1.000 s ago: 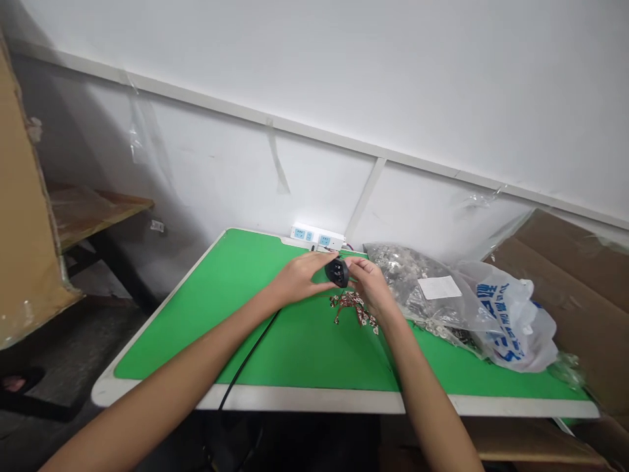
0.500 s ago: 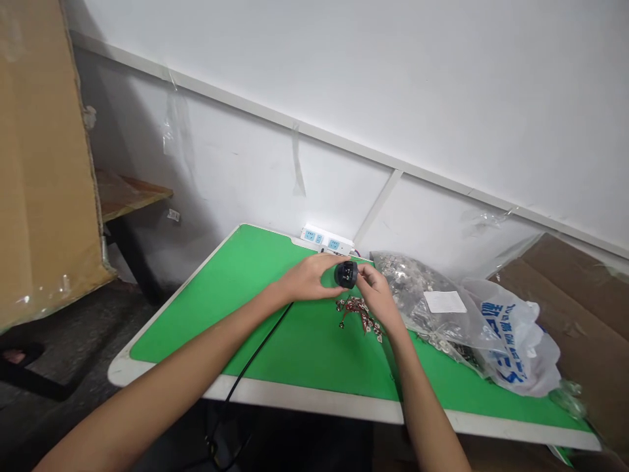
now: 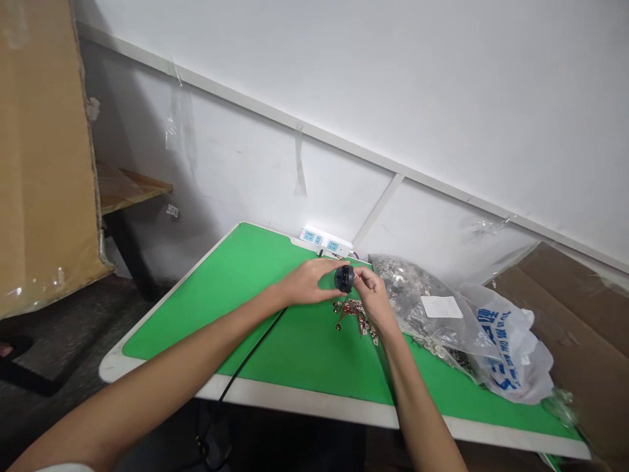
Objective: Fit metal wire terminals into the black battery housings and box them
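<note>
Over the green tabletop (image 3: 295, 354), my left hand (image 3: 307, 282) grips a small round black plastic part (image 3: 344, 278) between thumb and fingers. Dark recesses show in the face of this part. My right hand (image 3: 372, 288) is closed in a pinch at the part's right side; whatever lies between its fingertips is too small to make out. Just below the hands, a loose pile of small metal pieces with reddish leads (image 3: 358, 314) rests on the green surface.
A white power strip (image 3: 327, 240) lies at the table's back edge. To the right are a clear bag of metal pieces (image 3: 407, 282), a white plastic bag with blue print (image 3: 523, 354) and brown cardboard (image 3: 580, 314). A black cable (image 3: 253, 351) hangs over the front edge.
The black part has turned in my fingers, so its recessed face now points a different way. Both hands stay at nearly the same place, and the view has shifted slightly.
</note>
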`<state>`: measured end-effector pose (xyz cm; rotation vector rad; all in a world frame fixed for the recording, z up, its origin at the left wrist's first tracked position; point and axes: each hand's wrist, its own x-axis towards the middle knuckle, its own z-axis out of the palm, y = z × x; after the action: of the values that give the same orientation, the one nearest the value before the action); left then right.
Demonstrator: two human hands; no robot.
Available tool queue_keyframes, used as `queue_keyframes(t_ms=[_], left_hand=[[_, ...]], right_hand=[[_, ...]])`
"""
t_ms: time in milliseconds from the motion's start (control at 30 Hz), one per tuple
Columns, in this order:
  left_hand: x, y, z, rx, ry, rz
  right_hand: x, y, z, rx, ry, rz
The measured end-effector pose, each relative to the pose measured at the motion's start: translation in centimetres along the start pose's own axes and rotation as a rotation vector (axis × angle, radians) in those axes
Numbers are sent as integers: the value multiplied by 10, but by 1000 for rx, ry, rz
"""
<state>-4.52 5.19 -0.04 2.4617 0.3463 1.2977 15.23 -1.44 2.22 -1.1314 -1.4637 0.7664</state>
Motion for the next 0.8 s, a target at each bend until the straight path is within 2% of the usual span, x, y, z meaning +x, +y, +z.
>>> queue_keyframes(t_ms=[167,333,467,800], left_hand=[[-1,-1,1,-11,-12,17],[-2,-1,5,25,36,-45],[-4,-4,5,40,21,-36],[0,-6,-4,40,-8,45]], right_hand=[[-1,-3,-3,-3,-33,8],[-2,0,4,-90,64,-8],[-5,2,9,-142,78,-9],[0,3,1,-53,39,18]])
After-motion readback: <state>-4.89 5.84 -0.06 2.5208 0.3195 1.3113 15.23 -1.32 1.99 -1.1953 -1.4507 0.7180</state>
